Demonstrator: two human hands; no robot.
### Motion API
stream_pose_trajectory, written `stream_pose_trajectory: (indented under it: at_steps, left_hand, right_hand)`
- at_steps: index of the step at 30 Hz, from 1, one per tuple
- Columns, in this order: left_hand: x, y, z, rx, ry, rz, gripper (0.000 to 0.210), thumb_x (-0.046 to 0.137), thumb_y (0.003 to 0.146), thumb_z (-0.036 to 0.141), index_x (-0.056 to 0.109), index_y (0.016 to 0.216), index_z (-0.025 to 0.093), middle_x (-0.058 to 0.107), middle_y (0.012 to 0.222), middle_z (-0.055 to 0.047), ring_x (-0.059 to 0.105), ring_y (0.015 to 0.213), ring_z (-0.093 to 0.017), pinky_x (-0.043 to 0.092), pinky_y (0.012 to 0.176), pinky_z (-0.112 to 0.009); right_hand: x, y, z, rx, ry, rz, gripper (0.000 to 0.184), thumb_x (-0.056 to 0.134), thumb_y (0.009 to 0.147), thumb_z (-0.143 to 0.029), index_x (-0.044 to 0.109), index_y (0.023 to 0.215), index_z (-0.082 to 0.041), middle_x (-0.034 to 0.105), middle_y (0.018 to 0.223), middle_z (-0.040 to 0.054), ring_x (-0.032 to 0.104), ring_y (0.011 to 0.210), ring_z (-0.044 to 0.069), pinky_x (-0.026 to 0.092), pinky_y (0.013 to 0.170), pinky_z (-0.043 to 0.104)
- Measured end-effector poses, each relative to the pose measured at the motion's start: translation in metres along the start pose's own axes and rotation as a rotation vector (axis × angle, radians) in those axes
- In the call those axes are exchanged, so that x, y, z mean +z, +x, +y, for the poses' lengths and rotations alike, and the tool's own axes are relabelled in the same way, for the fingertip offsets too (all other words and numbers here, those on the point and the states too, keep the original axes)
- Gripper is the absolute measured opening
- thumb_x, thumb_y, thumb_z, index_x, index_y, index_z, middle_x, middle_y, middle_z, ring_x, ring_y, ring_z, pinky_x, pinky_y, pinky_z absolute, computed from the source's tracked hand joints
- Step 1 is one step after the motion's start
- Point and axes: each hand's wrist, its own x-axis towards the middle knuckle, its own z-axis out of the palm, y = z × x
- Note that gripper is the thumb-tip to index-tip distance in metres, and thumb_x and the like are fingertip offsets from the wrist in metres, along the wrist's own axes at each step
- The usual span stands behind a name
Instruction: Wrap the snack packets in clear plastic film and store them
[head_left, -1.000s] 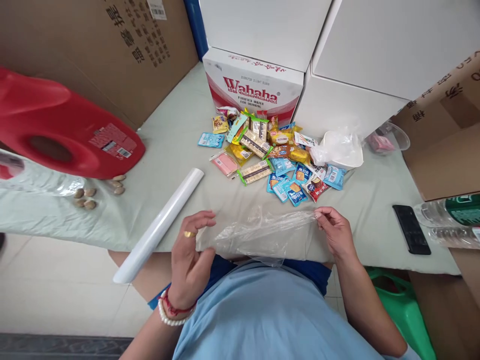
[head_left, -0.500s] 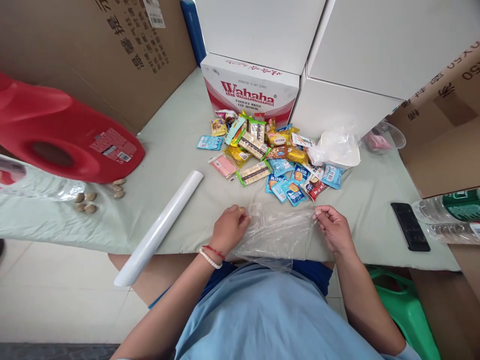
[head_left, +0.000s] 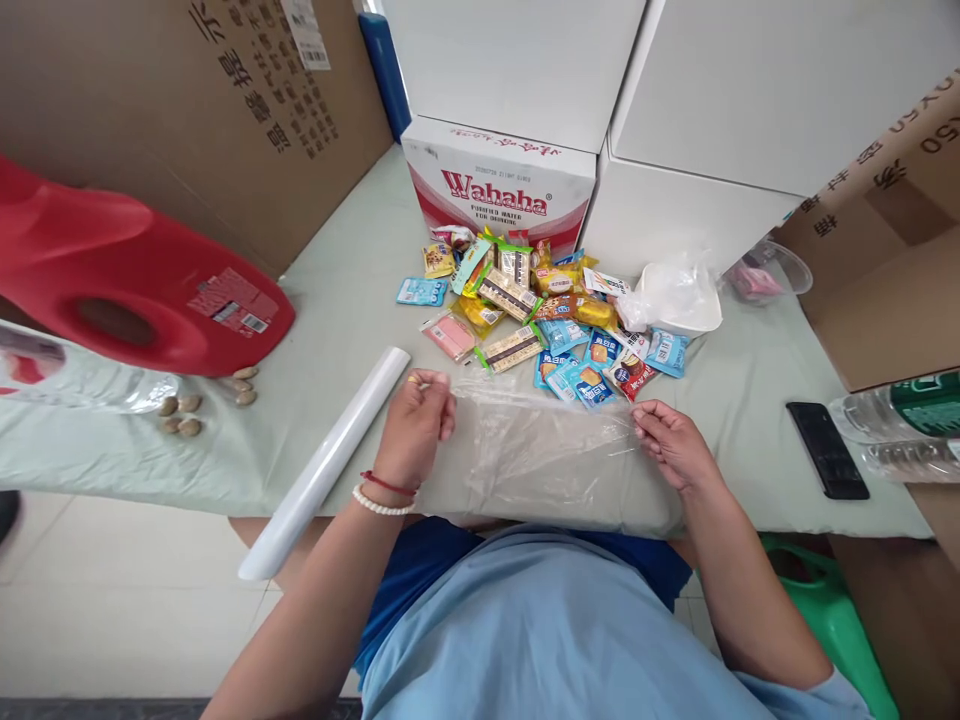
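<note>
A clear plastic bag (head_left: 547, 455) lies stretched across the front of the table between my two hands. My left hand (head_left: 420, 415) is closed at the bag's left end, thumb and fingers pinched on its upper corner. At the opposite end, my right hand (head_left: 671, 440) pinches the other upper corner between thumb and fingertips. Just beyond the bag is a pile of wrapped snacks (head_left: 510, 290) in green, yellow, blue and red packets. Left of my left hand, a white roll (head_left: 326, 465) rests slantwise, its near end jutting past the table edge.
A red jug (head_left: 150, 270) and several brown nuts (head_left: 180, 415) are at the left. Behind the snacks stands a Wahaha carton (head_left: 502, 185). A white bowl (head_left: 682, 315) holding crumpled plastic, a black phone (head_left: 827, 450) and plastic bottles (head_left: 900, 412) are at the right.
My left hand has moved left and slightly away from me, pulling the bag wider and flatter. My right hand stays almost where it was, still pinching its corner.
</note>
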Motion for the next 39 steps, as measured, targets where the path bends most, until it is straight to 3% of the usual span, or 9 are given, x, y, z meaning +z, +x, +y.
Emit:
stream_pose_trajectory:
  at_steps: [5,9,17,22,24,27,31,34,39]
  left_hand:
    - [0.017,-0.003,-0.007,-0.002,0.405,0.041,0.071,0.062,0.079,0.077,0.056,0.120,0.020,0.071,0.099,-0.009,0.070,0.089,-0.026,0.052,0.074,-0.036]
    - [0.033,-0.023,-0.025,0.032,0.544,-0.029,0.097,0.081,0.066,0.055,0.045,0.148,0.017,0.071,0.100,-0.007,0.070,0.087,-0.025,0.053,0.081,-0.038]
    - [-0.022,-0.014,-0.041,-0.111,0.363,-0.121,0.046,0.066,0.077,0.060,0.064,0.094,0.018,0.068,0.073,-0.002,0.059,0.060,-0.017,0.049,0.062,-0.031]
    - [-0.035,-0.040,-0.030,0.311,0.904,0.177,0.036,0.059,0.087,0.035,0.068,0.118,0.018,0.068,0.113,-0.015,0.066,0.104,-0.031,0.054,0.096,-0.050]
    - [-0.025,-0.048,-0.020,0.578,0.973,0.117,0.029,0.051,0.093,0.024,0.070,0.114,0.022,0.067,0.123,-0.015,0.059,0.127,-0.033,0.046,0.112,-0.054]
    - [-0.005,-0.045,-0.007,0.765,1.025,-0.274,0.034,0.045,0.093,0.013,0.073,0.108,0.024,0.069,0.127,-0.011,0.057,0.135,-0.029,0.044,0.115,-0.050]
    - [0.018,-0.029,0.001,0.577,1.279,-0.685,0.041,0.039,0.092,0.006,0.073,0.110,0.021,0.074,0.112,-0.011,0.071,0.099,-0.025,0.054,0.091,-0.041]
    - [0.028,-0.027,0.001,0.503,1.389,-0.794,0.044,0.038,0.095,0.008,0.071,0.122,0.023,0.072,0.119,-0.011,0.072,0.085,-0.023,0.053,0.075,-0.036]
    - [0.036,-0.036,-0.007,0.445,1.485,-0.754,0.050,0.036,0.102,0.019,0.056,0.148,0.028,0.070,0.114,-0.012,0.074,0.082,-0.025,0.051,0.069,-0.034]
  right_hand:
    - [0.011,0.009,0.000,-0.028,-0.011,0.035,0.059,0.096,0.052,-0.059,0.065,0.081,-0.018,0.057,0.057,-0.0060,0.031,0.041,0.002,0.016,0.039,0.016]
    - [0.015,0.011,0.003,-0.026,-0.017,0.077,0.059,0.095,0.052,-0.058,0.064,0.082,-0.018,0.057,0.056,-0.0061,0.031,0.041,0.002,0.016,0.039,0.016]
    - [-0.014,0.012,0.020,-0.048,-0.156,0.123,0.054,0.087,0.060,-0.063,0.065,0.084,-0.019,0.055,0.057,-0.0054,0.032,0.043,0.006,0.019,0.041,0.021]
    - [-0.016,0.000,0.021,-0.412,-0.567,0.372,0.044,0.072,0.083,-0.056,0.069,0.105,-0.019,0.067,0.089,0.0049,0.052,0.061,0.014,0.045,0.058,0.029]
    - [-0.007,-0.013,0.014,-0.666,-0.701,0.440,0.036,0.066,0.092,-0.048,0.068,0.115,-0.020,0.066,0.107,0.0085,0.057,0.073,0.016,0.051,0.073,0.034]
    - [0.011,-0.029,0.003,-0.891,-0.748,0.223,0.044,0.064,0.099,-0.043,0.060,0.137,-0.023,0.060,0.127,0.0122,0.057,0.077,0.016,0.054,0.078,0.035]
    - [0.034,-0.029,-0.006,-0.988,-0.863,-0.101,0.080,0.071,0.096,-0.038,0.030,0.164,-0.031,0.038,0.161,0.0191,0.062,0.082,0.016,0.057,0.072,0.034]
    - [0.051,-0.019,-0.010,-1.096,-1.086,-0.244,0.075,0.060,0.100,-0.020,0.028,0.166,-0.033,0.024,0.173,0.0167,0.064,0.118,0.026,0.058,0.087,0.039]
    - [0.075,-0.004,-0.015,-1.081,-1.401,-0.399,0.048,0.046,0.097,-0.003,0.070,0.132,-0.026,0.037,0.171,0.0098,0.059,0.133,0.031,0.057,0.096,0.045]
